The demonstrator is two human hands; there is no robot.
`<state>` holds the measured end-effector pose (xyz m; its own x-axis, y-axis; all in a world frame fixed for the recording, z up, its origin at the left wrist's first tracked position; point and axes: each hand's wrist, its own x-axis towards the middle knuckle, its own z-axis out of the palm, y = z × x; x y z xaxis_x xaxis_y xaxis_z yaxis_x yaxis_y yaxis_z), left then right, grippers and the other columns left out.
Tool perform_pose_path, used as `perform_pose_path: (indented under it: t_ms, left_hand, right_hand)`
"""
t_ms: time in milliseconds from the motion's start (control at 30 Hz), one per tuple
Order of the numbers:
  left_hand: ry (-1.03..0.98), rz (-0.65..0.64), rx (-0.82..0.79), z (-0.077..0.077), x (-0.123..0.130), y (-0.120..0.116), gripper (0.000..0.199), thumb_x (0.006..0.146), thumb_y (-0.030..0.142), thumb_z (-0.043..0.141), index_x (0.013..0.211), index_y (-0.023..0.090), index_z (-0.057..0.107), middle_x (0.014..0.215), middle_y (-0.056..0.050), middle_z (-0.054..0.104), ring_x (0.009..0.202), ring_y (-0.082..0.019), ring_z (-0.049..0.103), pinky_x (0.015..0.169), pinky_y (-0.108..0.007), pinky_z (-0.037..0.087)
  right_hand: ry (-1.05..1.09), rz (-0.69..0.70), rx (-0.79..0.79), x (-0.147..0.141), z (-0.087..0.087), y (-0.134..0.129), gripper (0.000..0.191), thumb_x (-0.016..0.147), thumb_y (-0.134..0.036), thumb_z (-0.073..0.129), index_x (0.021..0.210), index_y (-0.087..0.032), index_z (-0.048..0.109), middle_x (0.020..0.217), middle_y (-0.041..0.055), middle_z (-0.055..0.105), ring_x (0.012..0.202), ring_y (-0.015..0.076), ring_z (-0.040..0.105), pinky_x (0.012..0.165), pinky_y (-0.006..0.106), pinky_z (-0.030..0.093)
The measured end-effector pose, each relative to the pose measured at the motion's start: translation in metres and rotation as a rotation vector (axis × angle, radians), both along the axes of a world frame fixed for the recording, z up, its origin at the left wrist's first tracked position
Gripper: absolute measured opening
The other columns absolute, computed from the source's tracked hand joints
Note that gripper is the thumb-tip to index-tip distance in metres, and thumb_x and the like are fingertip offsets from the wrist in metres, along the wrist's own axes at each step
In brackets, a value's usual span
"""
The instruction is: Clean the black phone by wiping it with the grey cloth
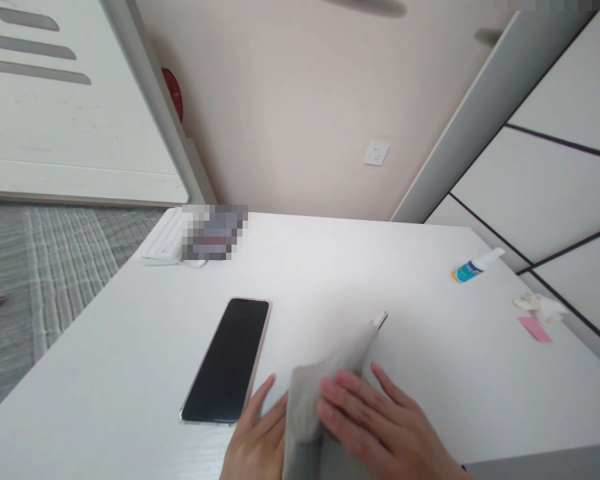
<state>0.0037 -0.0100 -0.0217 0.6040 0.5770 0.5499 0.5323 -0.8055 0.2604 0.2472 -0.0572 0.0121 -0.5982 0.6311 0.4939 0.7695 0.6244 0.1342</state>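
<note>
A grey piece of cloth (303, 407), folded and slightly blurred, lies at the front of the white table (405, 260). From its narrow far end pokes a small white tip with a dark edge (381, 319); what it belongs to is hidden. My right hand (380, 420) rests on the cloth from the right, fingers stretched out and one apart from the others. At the cloth's left edge is my left hand (257, 433), with spread fingers showing and the rest passing out of sight under the fabric. Just left of it lies a smartphone (227, 360), its dark screen up.
White folded face masks (163, 240) and a pixelated item (215, 233) lie at the back left. Toward the right edge are a small spray bottle (470, 268), a crumpled white tissue (543, 308) and a pink slip (535, 329). A wall with a socket (377, 153) stands behind.
</note>
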Motion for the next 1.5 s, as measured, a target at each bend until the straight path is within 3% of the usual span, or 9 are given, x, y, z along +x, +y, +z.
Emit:
perform_pose_path:
  t_ms: [133,300,533,700,833,933,1167,1367,1500]
  left_hand:
    - [0.000,0.009,0.018,0.008,0.009,-0.001,0.040,0.096,0.007,0.051,0.130,0.017,0.067,0.125,0.001,0.081,0.117,-0.010,0.075,0.133,-0.026,0.019]
    - [-0.001,0.037,0.046,0.011,0.013,0.000,0.035,0.101,0.011,0.051,0.132,0.016,0.066,0.127,0.002,0.080,0.114,-0.008,0.076,0.133,-0.025,0.015]
    - [0.002,-0.040,0.077,0.004,-0.001,0.000,0.038,0.085,0.008,0.046,0.109,0.024,0.070,0.104,0.001,0.085,0.104,-0.015,0.080,0.124,-0.031,0.044]
    - [-0.007,0.015,0.056,0.008,0.008,-0.002,0.030,0.097,0.011,0.053,0.122,0.017,0.069,0.119,0.000,0.083,0.109,-0.011,0.078,0.131,-0.024,0.025]
    - [0.027,0.022,0.044,0.011,0.013,-0.002,0.038,0.102,0.009,0.049,0.135,0.017,0.066,0.130,0.004,0.079,0.118,-0.009,0.075,0.133,-0.025,0.015]
    - [0.037,0.038,0.085,0.011,0.012,-0.001,0.036,0.101,0.010,0.048,0.132,0.015,0.066,0.127,0.002,0.080,0.114,-0.008,0.076,0.133,-0.025,0.015]
    - [0.052,-0.043,0.129,0.007,0.003,0.002,0.025,0.097,0.019,0.043,0.102,0.024,0.068,0.096,-0.001,0.084,0.100,-0.018,0.081,0.113,-0.032,0.054]
    - [0.007,0.029,0.056,0.008,0.011,-0.003,0.032,0.099,0.010,0.051,0.125,0.015,0.068,0.123,0.000,0.082,0.112,-0.009,0.077,0.132,-0.024,0.019]
    - [0.042,0.027,0.067,0.010,0.013,-0.001,0.040,0.098,0.006,0.049,0.134,0.014,0.065,0.129,0.002,0.079,0.118,-0.009,0.074,0.134,-0.025,0.015]
  right_hand:
    - [0.118,-0.205,-0.153,0.035,0.000,0.010,0.095,0.104,-0.081,0.021,0.166,-0.011,0.035,0.166,0.0094,0.046,0.159,0.0213,0.036,0.134,0.040,0.016]
    - [0.153,-0.245,-0.170,0.029,-0.006,0.009,0.106,0.099,-0.088,0.021,0.167,-0.008,0.031,0.167,0.0129,0.045,0.160,0.0268,0.033,0.133,0.046,0.019]
    - [0.040,0.010,0.008,-0.019,-0.001,-0.003,0.042,0.115,-0.035,0.043,0.152,-0.022,0.058,0.160,-0.0052,0.051,0.160,0.0157,0.032,0.133,0.038,0.017]
    - [0.141,-0.155,-0.182,0.022,0.001,0.010,0.091,0.106,-0.079,0.027,0.167,-0.011,0.034,0.162,0.0110,0.051,0.158,0.0223,0.039,0.134,0.044,0.016]
    - [0.207,-0.290,-0.225,0.047,-0.001,0.020,0.096,0.103,-0.082,0.029,0.171,-0.015,0.024,0.165,0.0177,0.046,0.157,0.0331,0.039,0.130,0.060,0.027]
    - [0.161,-0.233,-0.205,0.032,0.000,0.016,0.105,0.099,-0.088,0.026,0.168,-0.008,0.028,0.167,0.0162,0.043,0.159,0.0307,0.036,0.133,0.052,0.022]
    - [0.006,0.013,-0.004,-0.017,0.006,-0.002,0.041,0.116,-0.035,0.040,0.151,-0.023,0.059,0.161,-0.0066,0.051,0.160,0.0149,0.033,0.134,0.038,0.014]
    - [0.143,-0.193,-0.233,0.031,0.004,0.015,0.094,0.104,-0.079,0.033,0.169,-0.011,0.028,0.165,0.0139,0.046,0.159,0.0264,0.036,0.133,0.050,0.021]
    - [0.174,-0.251,-0.241,0.041,0.002,0.018,0.095,0.104,-0.079,0.033,0.170,-0.011,0.024,0.168,0.0158,0.041,0.161,0.0295,0.032,0.132,0.055,0.022]
